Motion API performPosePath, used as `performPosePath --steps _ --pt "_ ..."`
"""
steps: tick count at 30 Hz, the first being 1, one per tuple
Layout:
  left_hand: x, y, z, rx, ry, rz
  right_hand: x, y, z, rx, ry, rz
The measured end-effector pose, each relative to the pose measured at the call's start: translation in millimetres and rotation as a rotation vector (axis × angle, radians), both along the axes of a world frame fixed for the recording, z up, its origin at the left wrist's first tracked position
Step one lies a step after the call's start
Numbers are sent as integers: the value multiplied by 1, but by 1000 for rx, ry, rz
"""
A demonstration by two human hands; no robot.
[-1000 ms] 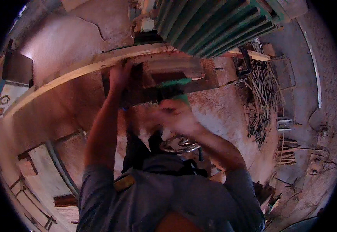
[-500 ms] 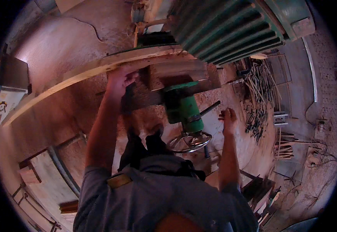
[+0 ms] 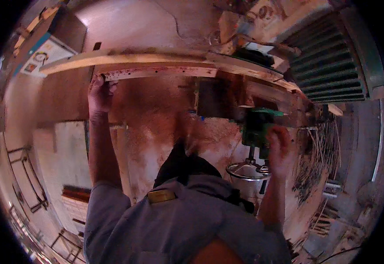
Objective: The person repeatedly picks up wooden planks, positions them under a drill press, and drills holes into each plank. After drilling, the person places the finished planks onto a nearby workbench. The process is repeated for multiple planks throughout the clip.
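My left hand (image 3: 100, 93) is closed at the left end of a pale strip (image 3: 159, 71) with dark spots and a few holes. Just beyond the strip, a long light wooden beam (image 3: 134, 57) runs across the view. My right hand (image 3: 280, 143), a little blurred, is over the green machine part (image 3: 255, 127), its fingers loosely bent and apart with nothing seen in them. A shiny handwheel (image 3: 244, 171) sits below that part, left of my right forearm.
A box-shaped unit with a dial on its front (image 3: 42, 57) stands at the far left. A green ribbed housing (image 3: 328, 61) rises at the far right, with a heap of thin sticks (image 3: 317, 154) below it. Pale boards (image 3: 71, 149) lie on the left.
My left hand has moved left to the strip's end. The view has shifted left, so the machine and ribbed housing appear further right. My right hand is now over the green machine part.
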State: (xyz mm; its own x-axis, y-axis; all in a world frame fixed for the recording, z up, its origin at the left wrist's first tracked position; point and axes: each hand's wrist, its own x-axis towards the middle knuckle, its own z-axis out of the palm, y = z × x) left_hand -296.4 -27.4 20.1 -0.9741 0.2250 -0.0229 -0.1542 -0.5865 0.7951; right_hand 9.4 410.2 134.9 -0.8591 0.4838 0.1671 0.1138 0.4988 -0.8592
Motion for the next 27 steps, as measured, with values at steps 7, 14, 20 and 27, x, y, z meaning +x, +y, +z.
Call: performPosePath --steps 7,14,20,27 --pt "99 -33 45 58 136 53 -97 -92 13 593 -20 523" --pt "175 -61 72 -29 187 22 -62 -123 -31 185 -288 952" --pt "224 -62 81 20 123 203 -32 -151 -43 175 -9 983" --pt "292 -6 55 52 -161 337 -30 -190 -38 488 211 953"
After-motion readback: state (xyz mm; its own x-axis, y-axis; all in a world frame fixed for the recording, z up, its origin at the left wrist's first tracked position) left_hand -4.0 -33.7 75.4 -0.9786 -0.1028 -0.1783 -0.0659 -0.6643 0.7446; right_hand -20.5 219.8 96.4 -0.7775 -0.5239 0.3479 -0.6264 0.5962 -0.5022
